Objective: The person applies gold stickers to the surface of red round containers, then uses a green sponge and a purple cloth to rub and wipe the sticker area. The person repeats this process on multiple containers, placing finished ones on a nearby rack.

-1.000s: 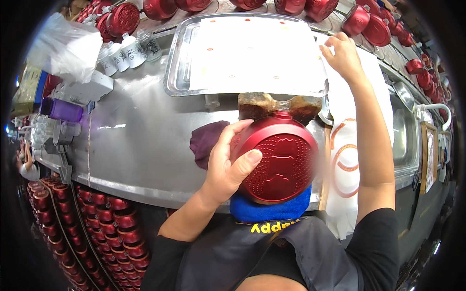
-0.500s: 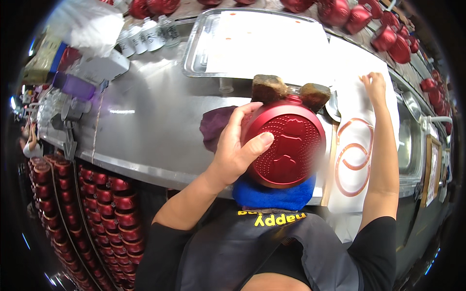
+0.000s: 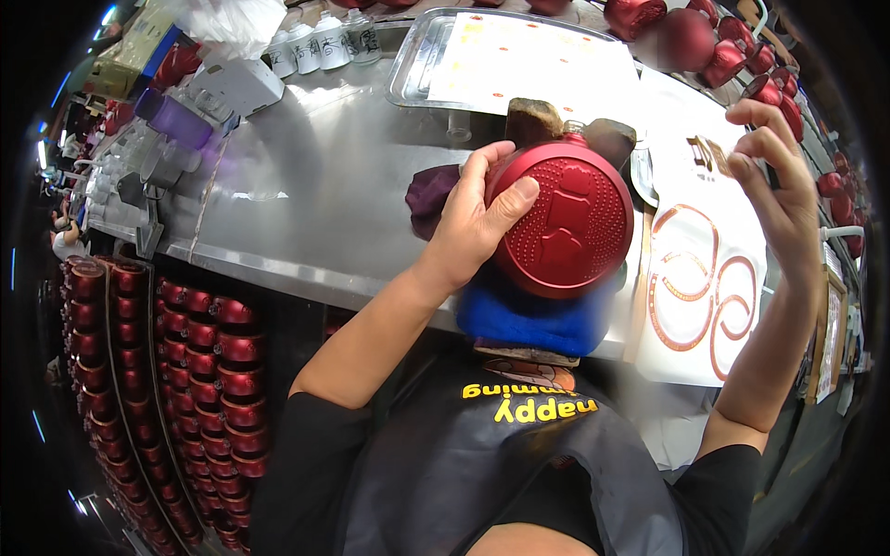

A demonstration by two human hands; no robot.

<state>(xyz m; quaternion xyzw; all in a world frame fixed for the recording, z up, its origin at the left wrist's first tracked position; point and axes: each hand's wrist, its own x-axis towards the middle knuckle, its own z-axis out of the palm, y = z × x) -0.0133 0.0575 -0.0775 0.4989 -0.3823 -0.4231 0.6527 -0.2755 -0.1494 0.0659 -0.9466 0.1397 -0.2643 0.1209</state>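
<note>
Your left hand (image 3: 468, 227): fingers spread, gripping the red flask (image 3: 570, 218) by its left side.
Flask: by the blue cloth (image 3: 528, 322), neck between brown blocks (image 3: 533, 122).
Your right hand (image 3: 779, 190): fingers curled near the brown decal (image 3: 710, 156); whether they pinch it, I cannot tell.

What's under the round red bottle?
A blue cloth pokes out at the near edge of the red bottle, and two brown blocks show by its neck. The bottle hides whatever lies right beneath.
</note>
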